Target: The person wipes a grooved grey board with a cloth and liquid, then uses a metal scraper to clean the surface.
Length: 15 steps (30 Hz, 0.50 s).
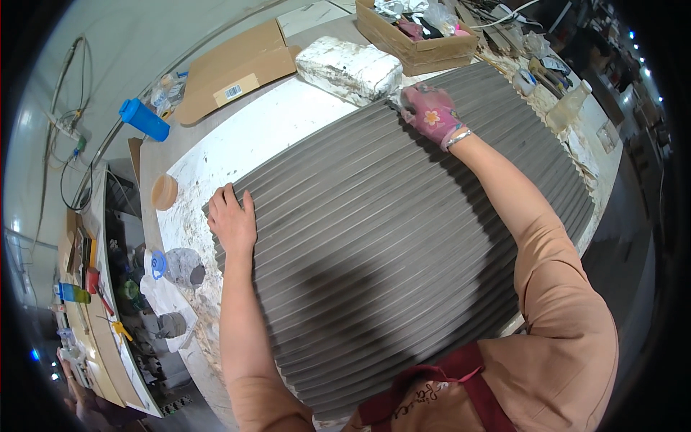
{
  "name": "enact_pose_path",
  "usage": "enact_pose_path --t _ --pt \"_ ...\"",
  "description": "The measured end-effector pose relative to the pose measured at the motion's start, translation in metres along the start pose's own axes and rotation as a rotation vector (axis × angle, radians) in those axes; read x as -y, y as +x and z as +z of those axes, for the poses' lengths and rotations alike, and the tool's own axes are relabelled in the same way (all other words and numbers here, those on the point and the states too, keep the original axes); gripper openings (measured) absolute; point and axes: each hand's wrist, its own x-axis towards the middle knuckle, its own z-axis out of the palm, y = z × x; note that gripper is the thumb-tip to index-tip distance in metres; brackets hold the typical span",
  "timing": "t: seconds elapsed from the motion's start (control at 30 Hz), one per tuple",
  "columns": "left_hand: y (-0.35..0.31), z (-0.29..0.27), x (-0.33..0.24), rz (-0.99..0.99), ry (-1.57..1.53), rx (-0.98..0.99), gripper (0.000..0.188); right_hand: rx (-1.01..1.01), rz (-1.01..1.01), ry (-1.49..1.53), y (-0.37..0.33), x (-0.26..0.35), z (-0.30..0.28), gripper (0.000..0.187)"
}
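A large grey ridged panel (345,216) lies in front of me, its ridges running across it on a slant. My left hand (234,222), bare, rests on the panel's left edge with its fingers stretched out. My right hand (430,115) wears a pink glove with a flower on it and is at the panel's far edge. Its fingers are curled; a small dark bit shows beside them, but what they hold is hidden. Just beyond that hand sits a white block-shaped bundle (349,70) with dark smears.
An open carton (432,54) of wrapped items and a flattened cardboard box (234,72) lie at the back. A blue bottle (146,120), an orange-brown cup (164,191) and a grey-stained container (185,267) line the left. A cloudy bottle (568,106) lies at the right.
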Motion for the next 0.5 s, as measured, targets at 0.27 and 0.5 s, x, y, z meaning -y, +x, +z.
enact_pose_path --t 0.27,0.5 --pt "0.000 -0.004 0.003 -0.002 -0.009 0.006 0.044 0.095 0.070 0.054 0.016 0.038 -0.002 0.027" --pt "0.000 -0.004 -0.003 -0.011 -0.021 0.005 0.043 0.094 0.087 -0.017 0.009 0.016 -0.017 0.027"
